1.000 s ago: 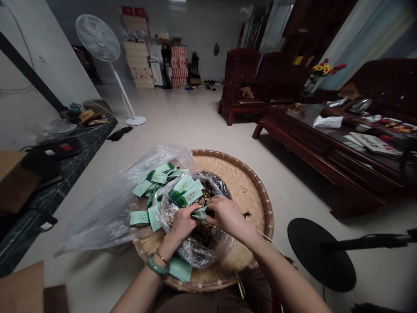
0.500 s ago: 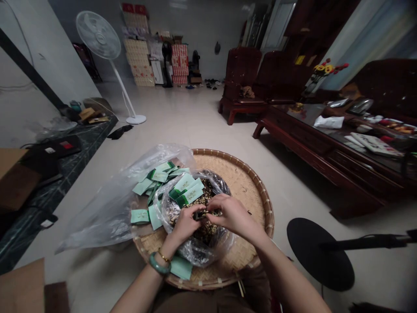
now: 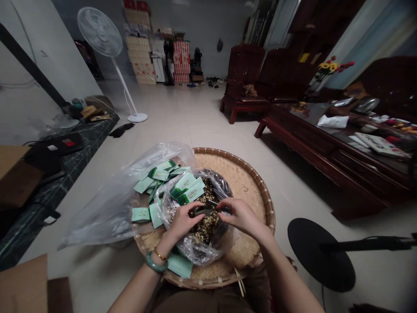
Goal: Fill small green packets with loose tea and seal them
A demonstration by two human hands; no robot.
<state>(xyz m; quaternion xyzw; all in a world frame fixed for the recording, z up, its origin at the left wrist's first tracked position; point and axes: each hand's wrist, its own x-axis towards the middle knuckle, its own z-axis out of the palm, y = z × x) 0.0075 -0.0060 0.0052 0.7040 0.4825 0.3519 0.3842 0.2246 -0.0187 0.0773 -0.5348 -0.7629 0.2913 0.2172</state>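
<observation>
My left hand is closed, thumb and fingers curved around a small dark packet, its details unclear. My right hand pinches a thin dark stick-like tool whose tip points toward the packet; its kind is too small to make out. Both hands are over an open clear plastic bag filled with dark and pale loose dried bits. Light green sachets lie on the bag's far left rim. More green sachets are heaped to the left, and another sachet lies near my left wrist.
A round woven bamboo tray rests over my lap. A large clear plastic bag spreads off its left side. Right stand a black round base and a dark wooden table. A white fan stands farther back.
My hands have drawn apart. The right hand has shifted slightly right, and the thin dark tool now shows in its fingers. The left still holds the dark packet.
</observation>
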